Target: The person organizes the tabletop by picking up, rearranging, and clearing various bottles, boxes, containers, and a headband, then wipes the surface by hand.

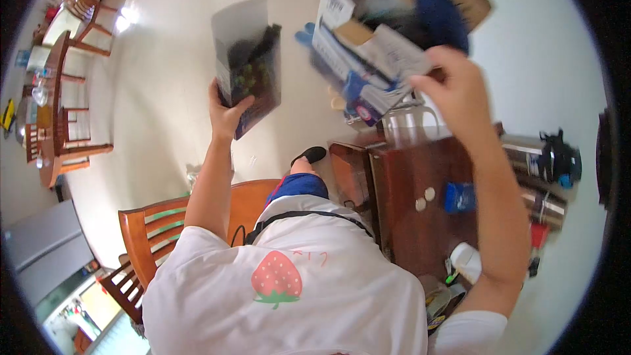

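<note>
Left hand (pixel 227 115) firm around a dark-printed box (pixel 256 79), right hand (pixel 460 85) tight on the flap (pixel 397 52) of an open carton (pixel 342 52)

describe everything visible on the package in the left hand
The package looks flat-sided, with a pale grey upper part and a darker lower part with green patches; blur hides any lettering. Whether paper or plastic is unclear. It is held above the floor, pale end uppermost in the picture, its lower part gripped by the left hand.

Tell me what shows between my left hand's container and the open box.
In the head view: pale floor, plus a blue object beside the open box.
</note>
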### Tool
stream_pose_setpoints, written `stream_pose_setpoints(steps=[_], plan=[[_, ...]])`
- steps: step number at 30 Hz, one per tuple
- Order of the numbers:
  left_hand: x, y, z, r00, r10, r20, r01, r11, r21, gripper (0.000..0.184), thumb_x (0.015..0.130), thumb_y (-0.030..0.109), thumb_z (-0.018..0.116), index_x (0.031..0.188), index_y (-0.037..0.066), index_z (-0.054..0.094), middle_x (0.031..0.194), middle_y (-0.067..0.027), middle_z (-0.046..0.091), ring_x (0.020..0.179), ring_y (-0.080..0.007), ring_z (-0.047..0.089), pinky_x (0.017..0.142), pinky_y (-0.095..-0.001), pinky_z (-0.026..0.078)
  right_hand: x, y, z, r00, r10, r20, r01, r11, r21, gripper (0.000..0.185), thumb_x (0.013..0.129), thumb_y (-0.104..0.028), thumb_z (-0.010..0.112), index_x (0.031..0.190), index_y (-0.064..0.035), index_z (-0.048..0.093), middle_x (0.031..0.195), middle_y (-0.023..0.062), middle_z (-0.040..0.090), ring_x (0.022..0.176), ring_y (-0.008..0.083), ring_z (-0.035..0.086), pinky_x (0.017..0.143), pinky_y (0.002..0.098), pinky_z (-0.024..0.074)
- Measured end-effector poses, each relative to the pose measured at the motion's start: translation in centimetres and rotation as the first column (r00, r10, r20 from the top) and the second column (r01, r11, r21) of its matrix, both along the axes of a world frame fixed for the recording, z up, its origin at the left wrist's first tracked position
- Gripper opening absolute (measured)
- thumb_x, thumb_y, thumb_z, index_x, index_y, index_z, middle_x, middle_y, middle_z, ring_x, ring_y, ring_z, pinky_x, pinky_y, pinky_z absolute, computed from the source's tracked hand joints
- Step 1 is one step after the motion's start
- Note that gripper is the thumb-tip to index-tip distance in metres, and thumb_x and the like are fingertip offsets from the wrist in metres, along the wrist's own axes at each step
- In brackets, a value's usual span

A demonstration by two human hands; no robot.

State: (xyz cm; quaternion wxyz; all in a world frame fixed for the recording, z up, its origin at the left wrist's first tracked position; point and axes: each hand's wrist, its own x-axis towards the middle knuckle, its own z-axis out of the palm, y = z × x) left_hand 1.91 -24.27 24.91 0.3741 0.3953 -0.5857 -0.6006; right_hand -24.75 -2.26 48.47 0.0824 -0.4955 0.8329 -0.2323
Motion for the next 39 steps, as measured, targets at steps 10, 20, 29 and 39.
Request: stream_pose_setpoints(steps=[10, 20, 29, 39], plan=[[11.3, 0.6, -9.4, 0.904, -0.044, 0.425, -0.065, 0.969, 0.239, 0.092, 0.053, 0.006, 0.082, 0.131, 0.003, 0.033, 0.120, -0.0117, 0.048, 0.111, -0.0230, 0.046, 0.097, -0.0337, 0.037, -2.6, -14.1, -29.0, 0.961, 0.274, 0.040, -0.258, 0.830, 0.494, 0.012, 0.073, -0.015, 0.061, 0.082, -0.0088, 0.065, 0.087, 0.0131, 0.064, 0.086, 0.0334, 0.061, 0.072, 0.0430, 0.0487], [15.4, 6.0, -14.8, 0.921, -0.035, 0.389, -0.171, 0.859, 0.483, 0.095, 0.048, -0.004, 0.083, 0.131, 0.005, 0.037, 0.125, -0.0056, 0.046, 0.118, -0.0208, 0.043, 0.100, -0.0328, 0.033, 4.5, -16.2, -49.4, 0.958, 0.209, 0.198, -0.287, 0.725, 0.626, 0.016, 0.076, -0.017, 0.057, 0.083, -0.0078, 0.067, 0.090, 0.0155, 0.064, 0.086, 0.0325, 0.063, 0.073, 0.0424, 0.0508], [13.3, 6.8, -22.9, 0.920, -0.050, 0.389, -0.164, 0.853, 0.496, 0.086, 0.053, -0.005, 0.082, 0.126, 0.008, 0.039, 0.116, -0.0036, 0.048, 0.111, -0.0179, 0.046, 0.095, -0.0313, 0.037, 5.4, -17.0, -64.2, 0.974, 0.109, 0.198, -0.205, 0.797, 0.568, 0.013, 0.080, -0.014, 0.055, 0.085, -0.0086, 0.065, 0.094, 0.0133, 0.061, 0.088, 0.0322, 0.062, 0.074, 0.0420, 0.0508], [13.2, 8.5, -29.9, 0.924, -0.166, 0.344, -0.030, 0.867, 0.497, 0.077, 0.061, -0.007, 0.071, 0.130, 0.007, 0.037, 0.130, -0.0106, 0.040, 0.124, -0.0241, 0.038, 0.102, -0.0341, 0.030, 5.1, -16.4, -76.5, 0.971, -0.184, 0.155, -0.001, 0.641, 0.767, 0.021, 0.081, -0.011, 0.053, 0.101, -0.0089, 0.059, 0.111, 0.0148, 0.055, 0.110, 0.0295, 0.052, 0.087, 0.0406, 0.0466]])
